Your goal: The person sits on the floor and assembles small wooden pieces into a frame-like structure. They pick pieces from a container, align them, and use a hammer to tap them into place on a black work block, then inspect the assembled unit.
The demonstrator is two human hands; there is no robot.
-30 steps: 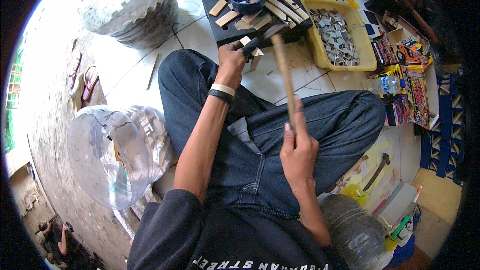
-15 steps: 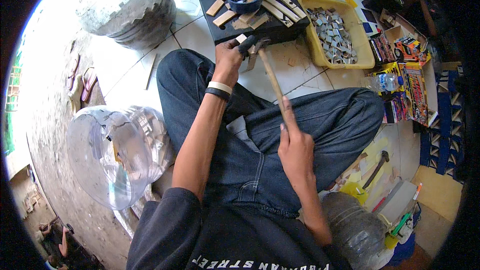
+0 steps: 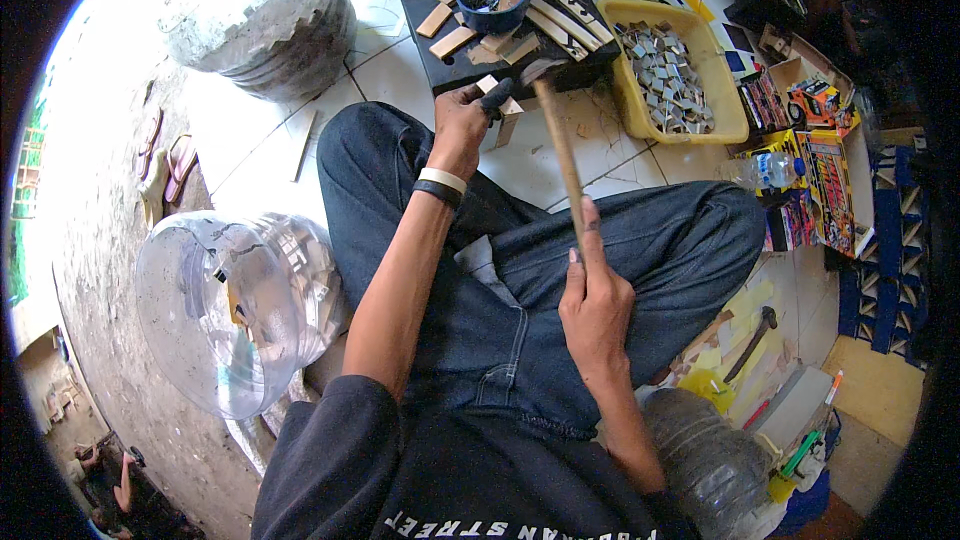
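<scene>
My left hand [image 3: 463,122] pinches a thin, light-coloured bent strip [image 3: 509,127] at the near edge of a black block [image 3: 440,68]; dark wrapping covers a fingertip. My right hand [image 3: 597,302] is closed around the wooden handle of a hammer [image 3: 562,145]. The hammer's head is just right of my left fingertips, apart from them, at the block's front edge. On the block lie several flat wooden strips [image 3: 452,41] and a blue tub [image 3: 500,15] with dark bits and a wooden piece in it.
A yellow basin [image 3: 737,120] of small shiny metal pieces stands right of the block. A clear plastic container [image 3: 215,310] lies at left, near sandals [image 3: 180,165]. A large dusty container [image 3: 265,15] stands far left. Another hammer [image 3: 752,343] and a plastic bottle [image 3: 775,168] are at right.
The hammer's head has moved away from my left fingertips, up and to the right. My left hand keeps hold of the bent strip in about the same place.
</scene>
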